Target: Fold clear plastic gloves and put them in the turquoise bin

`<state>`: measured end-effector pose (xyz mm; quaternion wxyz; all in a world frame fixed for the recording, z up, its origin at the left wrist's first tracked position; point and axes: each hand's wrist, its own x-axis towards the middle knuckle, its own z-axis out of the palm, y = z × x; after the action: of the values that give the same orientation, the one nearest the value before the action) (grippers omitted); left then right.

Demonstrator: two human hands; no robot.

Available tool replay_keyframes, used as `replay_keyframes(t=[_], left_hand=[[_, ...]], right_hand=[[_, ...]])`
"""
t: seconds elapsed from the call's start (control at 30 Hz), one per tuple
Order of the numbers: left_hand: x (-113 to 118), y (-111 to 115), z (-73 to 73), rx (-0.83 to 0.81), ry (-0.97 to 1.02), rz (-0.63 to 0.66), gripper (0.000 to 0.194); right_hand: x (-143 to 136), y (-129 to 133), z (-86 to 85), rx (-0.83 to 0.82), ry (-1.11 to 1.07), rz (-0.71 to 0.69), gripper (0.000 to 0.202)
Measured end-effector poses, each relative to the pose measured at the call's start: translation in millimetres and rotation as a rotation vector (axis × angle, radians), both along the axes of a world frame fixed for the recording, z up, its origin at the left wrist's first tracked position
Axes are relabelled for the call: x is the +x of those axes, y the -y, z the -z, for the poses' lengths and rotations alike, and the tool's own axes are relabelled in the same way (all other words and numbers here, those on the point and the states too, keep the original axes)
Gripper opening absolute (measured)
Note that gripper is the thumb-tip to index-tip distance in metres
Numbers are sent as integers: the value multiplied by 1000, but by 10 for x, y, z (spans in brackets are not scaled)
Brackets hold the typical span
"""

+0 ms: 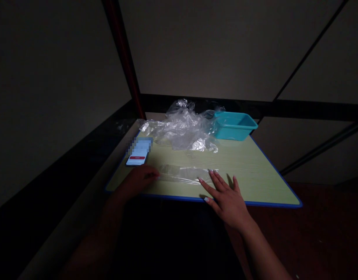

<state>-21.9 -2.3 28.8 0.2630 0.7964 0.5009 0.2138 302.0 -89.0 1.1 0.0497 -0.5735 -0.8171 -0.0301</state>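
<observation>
Film lies flat between your two hands, clear, glossy and strip-shaped. Your left hand curls at its left end; whether it pinches the film, you cannot tell. Your right hand is spread palm down, with fingertips over the right end. Farther off, left to right, you have a slim phone with its screen lit, thin plastic in a crinkled heap, and a smooth turquoise tub, roughly rectangular. Your pale table has a blue edge. Count one phone, one film strip, one heap, one tub.
</observation>
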Motion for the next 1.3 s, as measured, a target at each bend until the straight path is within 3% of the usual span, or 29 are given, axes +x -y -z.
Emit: replay_keyframes(t=[0.17,0.33,0.43,0.5,0.63,0.73,0.9,1.13,1.3], left_hand=[[-100,10,-15,-5,-66,23,20],[-47,64,-107,109,-154,-113,26],[355,210,-171,299,-160,-155,33],[759,349,-183,351,-122,-20,40],[1482,514,-83,314,-145,269,61],[1684,470,38,210,-189,318,66],[1552,367,127,125,-163,320,61],[1282,252,93,132,-78,269,55],[1038,150,76,7,65,263,57]], right_hand=[[2,3,-2,-11,-15,1,55],[11,1,15,-4,-29,-2,54],[11,1,9,-9,-35,-4,55],[12,1,2,-13,-38,-5,54],[19,0,-3,-29,-24,-20,55],[21,1,-14,-31,-17,-29,54],[20,3,-57,-55,-32,-52,48],[17,-10,-81,-80,-46,-50,50],[-3,-22,-96,-108,-54,-34,53]])
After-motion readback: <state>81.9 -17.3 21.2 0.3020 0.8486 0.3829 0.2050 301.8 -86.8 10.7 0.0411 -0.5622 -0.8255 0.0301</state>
